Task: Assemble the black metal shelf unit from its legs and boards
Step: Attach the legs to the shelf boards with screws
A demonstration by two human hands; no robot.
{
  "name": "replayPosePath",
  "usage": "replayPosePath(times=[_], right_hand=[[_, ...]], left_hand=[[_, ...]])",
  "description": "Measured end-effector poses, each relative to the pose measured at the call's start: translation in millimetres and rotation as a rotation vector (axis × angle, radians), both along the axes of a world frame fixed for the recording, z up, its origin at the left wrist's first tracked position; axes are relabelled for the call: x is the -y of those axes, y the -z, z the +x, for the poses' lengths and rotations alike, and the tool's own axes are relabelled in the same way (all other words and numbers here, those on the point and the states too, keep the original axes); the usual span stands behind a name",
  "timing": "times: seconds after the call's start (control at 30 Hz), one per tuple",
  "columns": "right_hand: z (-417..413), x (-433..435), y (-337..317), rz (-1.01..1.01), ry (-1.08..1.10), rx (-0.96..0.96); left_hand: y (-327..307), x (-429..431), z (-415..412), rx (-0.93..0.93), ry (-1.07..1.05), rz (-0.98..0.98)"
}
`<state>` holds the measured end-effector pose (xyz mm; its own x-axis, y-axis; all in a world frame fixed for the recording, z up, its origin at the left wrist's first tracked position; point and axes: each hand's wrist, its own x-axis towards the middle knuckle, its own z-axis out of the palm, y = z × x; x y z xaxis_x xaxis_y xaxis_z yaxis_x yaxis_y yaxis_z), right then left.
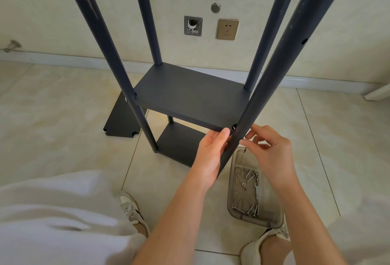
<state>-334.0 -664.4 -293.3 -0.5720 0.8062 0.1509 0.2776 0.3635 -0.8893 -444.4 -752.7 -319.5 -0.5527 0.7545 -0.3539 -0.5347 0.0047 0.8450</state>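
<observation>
The black shelf unit stands on the tiled floor with several round legs rising past the camera. Its upper board point(190, 93) sits between the legs, and a lower board point(179, 144) lies near the floor. My left hand point(211, 150) grips the near right leg point(280, 61) just under the upper board's front right corner. My right hand point(272, 150) is at the same leg from the right, its fingertips pinched at the joint; anything small between them is hidden. A spare board point(121, 121) lies flat on the floor to the left.
A clear plastic tray point(236, 207) with several screws and a small wrench sits on the floor under my right forearm. My feet flank it. A wall with a socket point(227, 29) and an open wall box point(193, 26) stands behind the shelf.
</observation>
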Motion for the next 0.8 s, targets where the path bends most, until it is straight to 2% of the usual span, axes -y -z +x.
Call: replayPosePath(times=[0.47,0.8], right_hand=[[-2,-1,-8,-0.050,-0.056,0.021],[-10,-4,-7,-0.057,-0.020,-0.010]], left_hand=[[-4,-2,4,-0.002,-0.025,0.018],[-8,1,7,-0.017,-0.006,-0.007]])
